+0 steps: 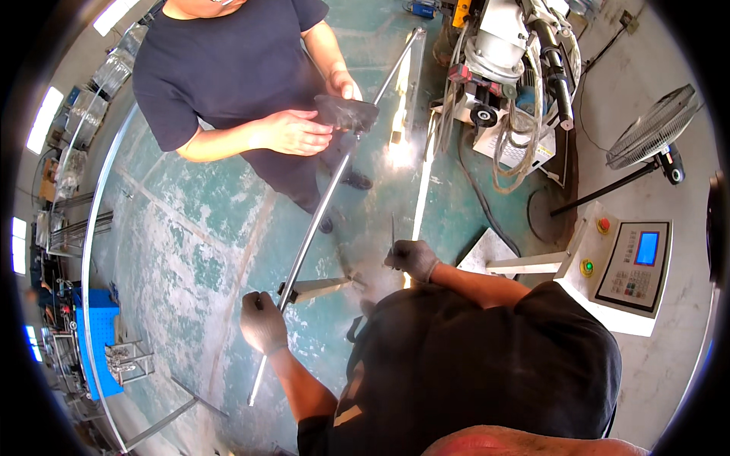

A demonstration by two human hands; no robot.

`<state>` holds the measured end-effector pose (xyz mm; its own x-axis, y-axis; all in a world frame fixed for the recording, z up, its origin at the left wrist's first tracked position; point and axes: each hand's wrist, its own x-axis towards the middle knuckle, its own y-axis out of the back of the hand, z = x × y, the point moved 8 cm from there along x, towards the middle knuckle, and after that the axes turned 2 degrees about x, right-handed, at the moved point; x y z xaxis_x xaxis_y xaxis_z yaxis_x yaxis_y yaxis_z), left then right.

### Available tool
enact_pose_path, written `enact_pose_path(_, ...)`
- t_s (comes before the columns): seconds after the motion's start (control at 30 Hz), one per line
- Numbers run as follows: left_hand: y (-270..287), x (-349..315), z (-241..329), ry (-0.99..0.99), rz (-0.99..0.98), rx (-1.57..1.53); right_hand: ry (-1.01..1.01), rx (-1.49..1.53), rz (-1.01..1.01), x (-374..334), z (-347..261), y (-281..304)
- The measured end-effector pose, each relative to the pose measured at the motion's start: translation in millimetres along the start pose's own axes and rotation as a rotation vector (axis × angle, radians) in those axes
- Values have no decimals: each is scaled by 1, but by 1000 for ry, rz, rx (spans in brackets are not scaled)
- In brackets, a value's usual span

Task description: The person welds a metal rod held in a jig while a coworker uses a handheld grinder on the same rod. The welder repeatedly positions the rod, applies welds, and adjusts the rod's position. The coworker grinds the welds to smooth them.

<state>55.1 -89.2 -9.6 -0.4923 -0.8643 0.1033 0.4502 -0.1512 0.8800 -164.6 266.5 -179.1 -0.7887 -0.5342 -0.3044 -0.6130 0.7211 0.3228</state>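
A long shiny metal tube [319, 205] runs slantwise from the far middle toward the near left, resting on a stand with a pale arm [323, 289]. Just left of the tube is my left hand [264, 323], in a grey glove, its fingers curled closed; a small dark spot shows at them, but what they hold is unclear. My gloved right hand [413, 260] is closed round a thin dark pointed rod [393, 232] that sticks up, apart from the tube. Across the tube, a co-worker's hands [296, 133] hold a dark flat piece [346, 114] over it.
At the right stands a control box [635, 258] with a blue screen and buttons. Behind it is a floor fan [654, 129]. A machine with cables [502, 76] stands at the far right. A large bent metal tube [93, 213] and a blue panel [99, 342] are at the left.
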Motion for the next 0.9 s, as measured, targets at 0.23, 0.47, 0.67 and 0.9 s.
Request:
enact_pose_path(0.23, -2, 0, -1, -41, 32, -24, -2, 66, 5, 4, 18, -4)
enact_pose_path(0.47, -1, 2, -4, -40, 35, -16, 8, 66, 14, 4, 16, -4)
enact_pose_path(0.67, -4, 3, -7, -21, 29, -12, -8, 46, 21, 2, 14, -2)
enact_pose_path(0.9, -3, 3, -7, -38, 25, 0, -36, 63, 20, 4, 20, -3)
